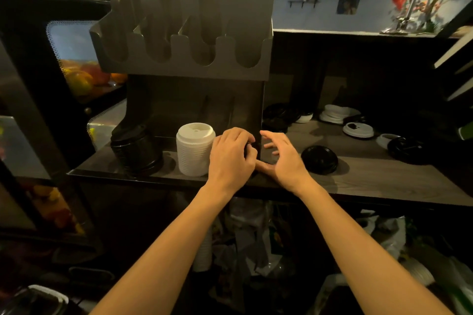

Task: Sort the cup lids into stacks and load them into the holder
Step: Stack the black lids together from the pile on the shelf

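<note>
A: Fingers, left hand (231, 155): curled in tight over something small and dark beside the white lid stack (195, 152). Probably a black lid or a short pile of them, but the hand hides most of it, so contents unconfirmed

B: Fingers, right hand (280, 156)?

A: Spread wide, palm turned toward the left hand, holding nothing. Thumb lies low near the shelf (371, 176) edge, and the fingertips (268, 145) sit close to the holder's side wall

B: Stock on hand?

A: Item one, black lid stack (135, 152), standing in the holder's lower bay, leaning a little. Item two, white lid stack, upright, just right of it. Item three, single black lid (319, 160), flat on the shelf near the right hand. Item four, loose lids (335, 113), black and white mixed, farther back and to the right. Holder (183, 30) top slots: appear empty

B: Risks?

A: First, the left knuckles are touching or nearly touching the white stack; a nudge could topple it. Second, a pinched pile of lids could slip or fan out if the right hand does not support it. Third, the black stack already leans, so jolting the holder might spill it
</note>
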The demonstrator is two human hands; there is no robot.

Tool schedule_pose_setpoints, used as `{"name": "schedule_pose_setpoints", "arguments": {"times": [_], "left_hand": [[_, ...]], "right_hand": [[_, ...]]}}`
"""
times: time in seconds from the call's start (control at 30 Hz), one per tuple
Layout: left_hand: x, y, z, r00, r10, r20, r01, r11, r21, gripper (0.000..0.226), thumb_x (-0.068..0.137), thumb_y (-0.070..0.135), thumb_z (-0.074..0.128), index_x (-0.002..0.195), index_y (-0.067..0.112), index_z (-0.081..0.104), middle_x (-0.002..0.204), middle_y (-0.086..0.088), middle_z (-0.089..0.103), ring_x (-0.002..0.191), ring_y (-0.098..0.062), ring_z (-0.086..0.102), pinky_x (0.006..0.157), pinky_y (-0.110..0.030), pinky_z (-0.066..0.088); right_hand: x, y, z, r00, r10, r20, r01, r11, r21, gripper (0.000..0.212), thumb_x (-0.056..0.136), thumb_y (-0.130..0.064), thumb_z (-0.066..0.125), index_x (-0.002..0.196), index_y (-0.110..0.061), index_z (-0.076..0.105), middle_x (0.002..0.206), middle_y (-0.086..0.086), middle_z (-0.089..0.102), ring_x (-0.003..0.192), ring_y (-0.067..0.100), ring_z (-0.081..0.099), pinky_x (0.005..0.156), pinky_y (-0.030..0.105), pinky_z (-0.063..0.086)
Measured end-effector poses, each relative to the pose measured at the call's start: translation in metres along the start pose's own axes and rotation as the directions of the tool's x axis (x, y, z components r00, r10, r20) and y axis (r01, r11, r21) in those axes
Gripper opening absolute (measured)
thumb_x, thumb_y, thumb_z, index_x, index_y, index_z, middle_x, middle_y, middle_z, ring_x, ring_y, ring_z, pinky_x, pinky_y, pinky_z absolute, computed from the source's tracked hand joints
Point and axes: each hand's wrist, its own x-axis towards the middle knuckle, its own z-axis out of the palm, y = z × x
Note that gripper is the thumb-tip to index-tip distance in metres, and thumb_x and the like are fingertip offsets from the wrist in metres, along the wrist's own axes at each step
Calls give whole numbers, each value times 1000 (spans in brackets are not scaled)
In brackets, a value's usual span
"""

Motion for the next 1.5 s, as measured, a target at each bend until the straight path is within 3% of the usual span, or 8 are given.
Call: {"name": "schedule_pose_setpoints", "arguments": {"times": [0.23,0.4,0.6,0.87,1.1,1.17,1.33,1.5], "left_hand": [[9,45,30,993,74,89,-56,979,-194,18,94,15,64,111,16,67,109,5,64,88,-2,55,77,-15,40],[9,70,67,950,22,312,69,958,-278,28,97,20,61,125,18,60,123,5,59,108,-12,62,87,-33,53],[17,68,91,778,-125,615,258,957,-131,58,104,42,49,155,20,32,152,-8,45,135,-31,48,110,-43,38],[21,57,88,779,-376,502,598,684,-417,58,103,40,56,155,20,36,144,1,51,128,-16,53,104,-31,43],[17,52,83,771,-389,505,632,570,-526,48,100,13,64,145,14,51,119,7,65,103,0,61,82,-13,49],[17,51,83,763,-389,516,641,551,-534,49,100,11,63,146,15,50,118,6,67,109,-3,64,87,-16,51],[17,54,84,759,-381,528,640,584,-499,51,103,10,57,152,14,43,130,5,64,124,-11,60,110,-32,46],[16,58,89,784,-306,541,530,783,-325,55,104,22,57,155,10,39,156,-5,41,140,-20,46,117,-32,37]], "right_hand": [[-15,45,-71,941,-5,-337,-92,959,-270,52,86,-45,73,130,-21,60,127,-1,54,115,17,54,92,39,52],[-24,69,-98,901,432,-48,-422,843,-334,91,80,-61,73,154,-31,30,154,2,34,142,27,32,113,44,35],[-19,75,-94,939,344,28,-320,898,-303,89,78,-46,80,153,-34,33,146,-2,44,137,23,40,110,43,41],[-23,68,-94,992,121,-21,-123,988,-97,93,74,-28,87,151,-30,36,142,-8,43,128,9,44,103,24,41],[-20,69,-94,964,251,-83,-257,964,-69,97,79,-45,82,156,-26,27,150,-6,35,137,14,40,109,36,40],[-19,70,-94,943,313,-110,-320,946,-50,97,78,-51,81,156,-28,26,152,-4,33,138,17,39,110,38,39],[-18,73,-95,913,393,-112,-392,919,36,96,72,-55,84,150,-33,33,142,-2,37,130,19,45,107,39,43],[-18,74,-97,899,434,-68,-423,897,128,88,75,-49,84,146,-27,37,136,-3,33,120,14,45,100,34,44]]}}
